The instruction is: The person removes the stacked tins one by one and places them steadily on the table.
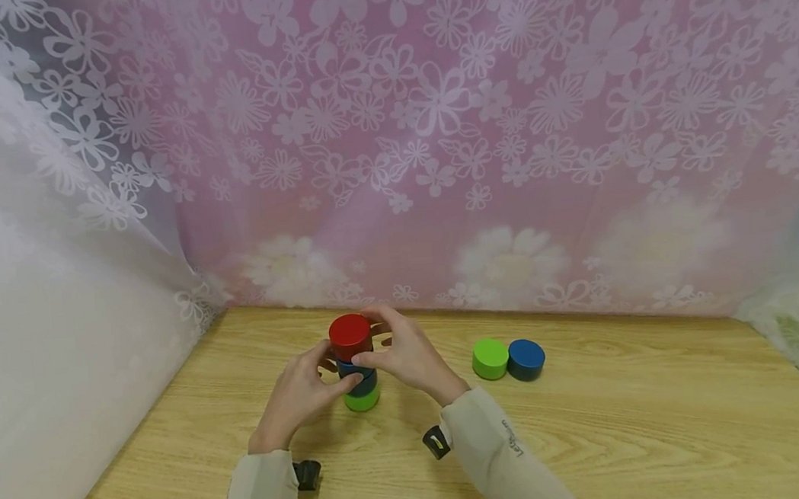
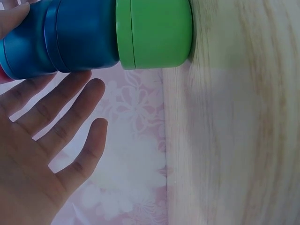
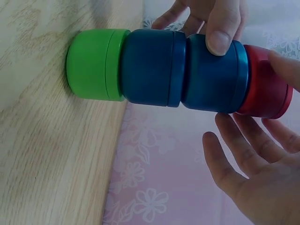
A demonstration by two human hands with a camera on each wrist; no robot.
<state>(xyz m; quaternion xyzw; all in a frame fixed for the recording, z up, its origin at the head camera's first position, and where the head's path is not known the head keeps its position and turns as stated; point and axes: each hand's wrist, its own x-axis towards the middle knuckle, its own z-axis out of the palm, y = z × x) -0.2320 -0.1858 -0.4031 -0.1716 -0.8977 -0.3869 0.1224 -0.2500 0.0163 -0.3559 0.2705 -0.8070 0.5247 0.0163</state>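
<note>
A stack of small lidded tins stands on the wooden table. Its base is a green tin (image 1: 361,401), two blue tins come above it, and a red tin (image 1: 350,334) tops it. The right hand (image 1: 410,353) grips the red tin, thumb on the near side and fingers behind. My left hand (image 1: 299,391) holds the upper blue tin (image 3: 211,77) between thumb and fingers. In the right wrist view the lower blue tin (image 3: 149,68) rests on the green tin (image 3: 91,64); the red tin (image 3: 263,83) sits slightly tilted against the upper blue one.
Right of the stack, another green tin (image 1: 490,358) and another blue tin (image 1: 526,360) stand side by side on the table (image 1: 630,418). A pink flowered curtain (image 1: 394,166) hangs behind the table, and pale cloth (image 1: 67,315) hangs at the left.
</note>
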